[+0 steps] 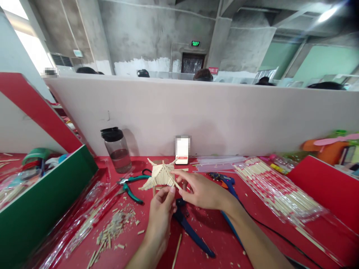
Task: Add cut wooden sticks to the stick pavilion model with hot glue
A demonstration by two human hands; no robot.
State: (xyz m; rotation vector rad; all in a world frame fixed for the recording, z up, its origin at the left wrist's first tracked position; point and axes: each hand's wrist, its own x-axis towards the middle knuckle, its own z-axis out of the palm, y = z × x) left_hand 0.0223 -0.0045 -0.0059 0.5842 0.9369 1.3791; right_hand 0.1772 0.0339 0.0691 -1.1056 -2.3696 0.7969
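Head cam: L hand's (162, 204) thumb & fingers pinch small stick house (161, 175) over red table (207, 221); R hand (200, 189) at its R corner, can't tell if gripping. Pliers (131, 194) nearby L, glue gun (229, 182) R.

Stick model (160, 175): pale straw, ribbed in fine stripes. Table (218, 243): red. Pliers (125, 184): teal handles (131, 195). Glue gun (229, 181): blue. Bottle (120, 155): smoky grey, black lid (112, 134). Stick packets (276, 185): cream, patched with red. Box wall (53, 198), left: green, white-edged.
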